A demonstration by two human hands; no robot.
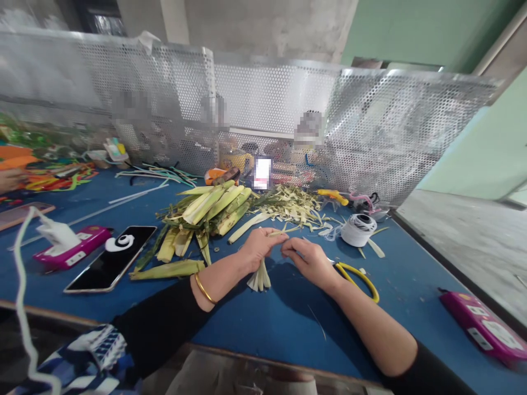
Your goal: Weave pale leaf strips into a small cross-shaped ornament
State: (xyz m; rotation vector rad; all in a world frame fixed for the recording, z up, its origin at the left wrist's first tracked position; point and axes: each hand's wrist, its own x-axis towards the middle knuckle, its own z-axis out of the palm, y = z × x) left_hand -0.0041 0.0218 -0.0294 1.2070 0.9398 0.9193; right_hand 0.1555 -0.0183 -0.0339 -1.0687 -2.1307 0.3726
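My left hand (258,248) is closed around a small bundle of pale corn husk (260,278), whose fanned end hangs below the palm. A narrow husk strip (286,231) sticks out by its fingertips. Close beside it on the right, my right hand (308,259) has its fingers pinched together; anything between them is too small to make out. Beyond my left hand lies a heap of green and yellow corn husks (212,208). A cutting tool with yellow handles (362,277) lies partly hidden behind my right wrist. A spool of white thread (359,230) stands farther right.
Shredded husk (294,206) is piled at the back, before a perforated metal screen (272,88). A phone (113,258) and a magenta power strip (76,247) lie left; another magenta power strip (483,326) lies right. A white cable (20,285) hangs over the left edge. A yellow-orange tool (332,195) lies back right.
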